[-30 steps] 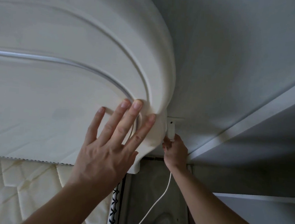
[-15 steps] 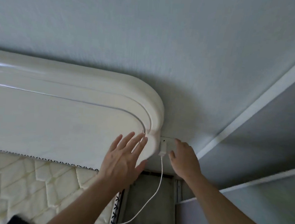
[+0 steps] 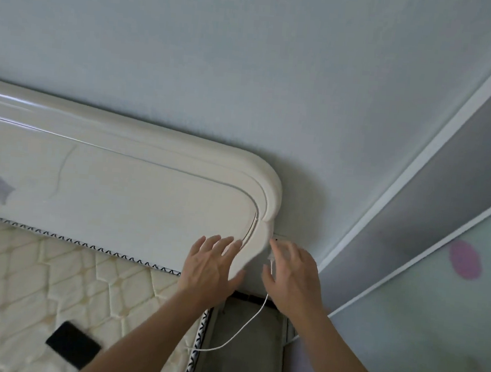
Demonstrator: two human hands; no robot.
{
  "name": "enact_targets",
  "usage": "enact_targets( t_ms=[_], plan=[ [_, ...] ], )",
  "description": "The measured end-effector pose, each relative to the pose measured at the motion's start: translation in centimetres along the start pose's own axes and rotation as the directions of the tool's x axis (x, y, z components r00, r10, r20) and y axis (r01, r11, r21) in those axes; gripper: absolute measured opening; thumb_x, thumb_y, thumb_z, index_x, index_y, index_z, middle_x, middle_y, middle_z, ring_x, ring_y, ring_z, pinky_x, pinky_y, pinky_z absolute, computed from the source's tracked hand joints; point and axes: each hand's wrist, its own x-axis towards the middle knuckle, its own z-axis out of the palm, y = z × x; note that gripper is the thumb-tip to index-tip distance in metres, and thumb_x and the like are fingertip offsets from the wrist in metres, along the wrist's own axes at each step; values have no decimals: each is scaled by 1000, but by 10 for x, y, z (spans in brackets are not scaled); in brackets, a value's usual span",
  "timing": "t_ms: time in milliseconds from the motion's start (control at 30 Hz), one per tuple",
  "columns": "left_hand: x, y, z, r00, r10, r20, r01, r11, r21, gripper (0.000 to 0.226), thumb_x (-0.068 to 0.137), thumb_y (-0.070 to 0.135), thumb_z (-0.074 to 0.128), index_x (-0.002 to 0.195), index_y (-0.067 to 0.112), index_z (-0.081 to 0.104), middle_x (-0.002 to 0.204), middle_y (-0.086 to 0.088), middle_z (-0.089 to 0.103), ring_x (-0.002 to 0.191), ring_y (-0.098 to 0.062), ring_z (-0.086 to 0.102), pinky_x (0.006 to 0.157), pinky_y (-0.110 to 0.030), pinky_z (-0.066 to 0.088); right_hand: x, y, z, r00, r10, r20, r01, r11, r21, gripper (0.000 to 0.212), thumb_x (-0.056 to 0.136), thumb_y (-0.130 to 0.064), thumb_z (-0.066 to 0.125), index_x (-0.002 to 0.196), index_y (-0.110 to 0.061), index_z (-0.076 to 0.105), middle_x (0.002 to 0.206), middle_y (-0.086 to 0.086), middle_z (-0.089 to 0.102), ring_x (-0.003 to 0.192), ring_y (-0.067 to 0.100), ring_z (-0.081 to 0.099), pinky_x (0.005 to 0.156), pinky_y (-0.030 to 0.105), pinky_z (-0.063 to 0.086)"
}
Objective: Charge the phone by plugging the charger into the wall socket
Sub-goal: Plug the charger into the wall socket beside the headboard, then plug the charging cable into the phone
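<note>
Charger (image 3: 271, 254) looks seated in the socket (image 3: 279, 238) beside the headboard (image 3: 136, 194), cable (image 3: 243, 328) run toward the phone (image 3: 73, 345); both hands (left hand (image 3: 210, 268), right hand (image 3: 293, 273)) are spread, nothing gripped.

1. Headboard (image 3: 125, 193): glossy, smooth cream lacquer.
2. Mattress (image 3: 37, 280): quilted matt cloth.
3. Wall (image 3: 248, 67): matt, faintly textured.
4. Phone (image 3: 73, 344): smooth black face.
5. Cable (image 3: 244, 325): smooth white plastic.

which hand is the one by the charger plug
The right hand, open at the charger by the wall socket. The left hand is spread against the headboard.
</note>
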Motion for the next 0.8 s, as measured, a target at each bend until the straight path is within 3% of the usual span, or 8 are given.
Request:
enact_targets(
  t_ms=[233, 400, 600, 800],
  plan=[
    [-70, -59, -14, 976, -216, -23, 216, 976, 10, 61, 81, 60, 48, 130, 25, 58, 128, 3, 66, 120, -24, 60, 103, -46, 47, -11, -88, 17, 988, -147, 51, 145, 989, 34, 55, 82, -41, 56, 131, -18, 53, 124, 11, 61, 115, 30, 56, 96, 45, 48],
    [-141, -114, -29, 903, -421, -78, 425, 905, 31, 64, 84, 59, 42, 134, 22, 55, 133, 0, 63, 125, -25, 56, 106, -47, 44, -13, -168, 39, 934, -343, 102, 334, 938, 94, 56, 81, -39, 63, 131, -17, 54, 124, 13, 62, 116, 31, 57, 98, 47, 48],
    [-234, -157, -46, 705, -701, -105, 708, 705, 47, 65, 84, 60, 40, 137, 24, 51, 138, 3, 59, 128, -22, 52, 108, -43, 41, -15, -258, 64, 792, -598, 123, 574, 798, 186, 54, 82, -39, 56, 131, -15, 54, 123, 11, 62, 115, 30, 57, 99, 44, 48],
    [-298, -172, -54, 488, -862, -135, 873, 487, 44, 64, 88, 58, 47, 142, 24, 48, 142, 4, 56, 130, -19, 51, 109, -39, 39, -14, -321, 86, 635, -751, 178, 706, 659, 261, 54, 83, -40, 54, 132, -18, 53, 124, 10, 61, 115, 30, 56, 99, 45, 46]
  ],
)
